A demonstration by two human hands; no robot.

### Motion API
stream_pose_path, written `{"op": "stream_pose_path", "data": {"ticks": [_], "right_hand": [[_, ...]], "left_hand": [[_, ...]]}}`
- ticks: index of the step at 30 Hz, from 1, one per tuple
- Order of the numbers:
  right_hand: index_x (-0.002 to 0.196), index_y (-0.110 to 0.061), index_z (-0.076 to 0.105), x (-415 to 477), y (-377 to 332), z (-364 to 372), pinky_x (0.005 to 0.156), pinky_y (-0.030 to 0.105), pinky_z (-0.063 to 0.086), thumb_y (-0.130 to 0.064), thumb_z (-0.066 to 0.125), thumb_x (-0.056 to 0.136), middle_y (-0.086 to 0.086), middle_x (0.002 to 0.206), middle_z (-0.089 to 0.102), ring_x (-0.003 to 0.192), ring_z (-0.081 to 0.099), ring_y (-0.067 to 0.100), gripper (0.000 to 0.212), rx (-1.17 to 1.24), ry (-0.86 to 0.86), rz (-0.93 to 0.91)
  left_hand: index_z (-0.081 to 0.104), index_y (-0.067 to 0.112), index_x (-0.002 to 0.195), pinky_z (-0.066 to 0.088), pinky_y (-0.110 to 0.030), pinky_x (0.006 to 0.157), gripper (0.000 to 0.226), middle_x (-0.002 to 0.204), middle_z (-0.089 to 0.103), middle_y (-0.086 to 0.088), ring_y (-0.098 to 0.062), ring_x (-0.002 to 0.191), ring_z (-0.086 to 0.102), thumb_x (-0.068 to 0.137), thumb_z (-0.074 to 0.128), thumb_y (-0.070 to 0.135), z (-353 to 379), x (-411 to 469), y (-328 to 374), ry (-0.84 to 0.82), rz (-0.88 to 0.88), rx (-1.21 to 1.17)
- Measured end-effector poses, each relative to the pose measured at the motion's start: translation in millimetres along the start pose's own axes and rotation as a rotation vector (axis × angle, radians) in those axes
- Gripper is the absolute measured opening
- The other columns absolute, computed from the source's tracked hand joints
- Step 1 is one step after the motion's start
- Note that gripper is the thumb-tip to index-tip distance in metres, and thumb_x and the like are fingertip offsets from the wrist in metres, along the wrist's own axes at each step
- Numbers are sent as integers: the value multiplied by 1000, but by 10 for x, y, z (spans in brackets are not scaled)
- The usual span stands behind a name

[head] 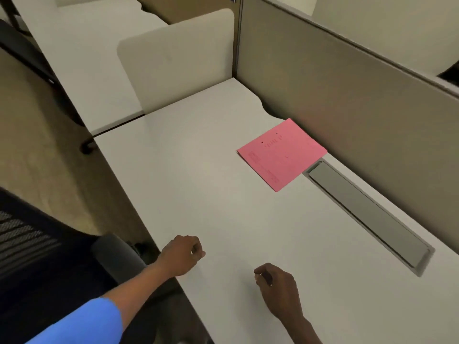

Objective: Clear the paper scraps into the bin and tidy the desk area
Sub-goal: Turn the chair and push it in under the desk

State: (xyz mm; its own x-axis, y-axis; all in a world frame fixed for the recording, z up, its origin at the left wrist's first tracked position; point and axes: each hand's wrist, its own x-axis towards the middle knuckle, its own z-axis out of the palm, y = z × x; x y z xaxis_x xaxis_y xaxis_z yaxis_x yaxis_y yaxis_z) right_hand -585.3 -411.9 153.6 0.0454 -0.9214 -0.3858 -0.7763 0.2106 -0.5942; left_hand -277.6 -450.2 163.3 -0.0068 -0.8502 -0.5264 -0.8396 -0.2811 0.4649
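A pink paper folder lies flat on the white desk, close to the partition at the back right. My left hand hovers over the desk's near left edge with its fingers curled shut and nothing visible in them. My right hand rests low over the desk to the right of it, fingers also curled in, with nothing seen in its grip. Both hands are well short of the folder. No paper scraps and no bin are in view.
A grey cable-tray lid is set into the desk along the beige partition. A black mesh office chair stands at the lower left. A cream side divider separates a neighbouring desk.
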Motion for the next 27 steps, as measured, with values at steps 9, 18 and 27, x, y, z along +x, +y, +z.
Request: {"op": "stream_pose_path", "data": {"ticks": [9,18,27], "right_hand": [[97,-40,71,-1080,-272,629,76,30,57,-40,72,93,-16,83,73,75,70,2,5,-60,-101,52],[111,-37,70,-1977,-376,1290,75,16,42,-45,72,94,-15,108,71,95,64,3,19,-186,-326,27],[123,-32,66,-2405,-424,1734,90,30,54,-49,70,92,-11,118,72,108,68,11,36,-336,-464,-76]], "left_hand": [[73,29,102,64,-43,87,19,94,76,8,-13,90,72,98,69,48,249,-1244,-947,-107,-15,60],[68,35,100,62,-39,89,18,100,72,10,-8,91,70,95,71,52,661,-2310,-1753,-253,-95,48],[69,33,90,61,-36,79,21,94,73,11,-12,87,71,92,73,53,1073,-3133,-2304,-132,-221,-17]]}}
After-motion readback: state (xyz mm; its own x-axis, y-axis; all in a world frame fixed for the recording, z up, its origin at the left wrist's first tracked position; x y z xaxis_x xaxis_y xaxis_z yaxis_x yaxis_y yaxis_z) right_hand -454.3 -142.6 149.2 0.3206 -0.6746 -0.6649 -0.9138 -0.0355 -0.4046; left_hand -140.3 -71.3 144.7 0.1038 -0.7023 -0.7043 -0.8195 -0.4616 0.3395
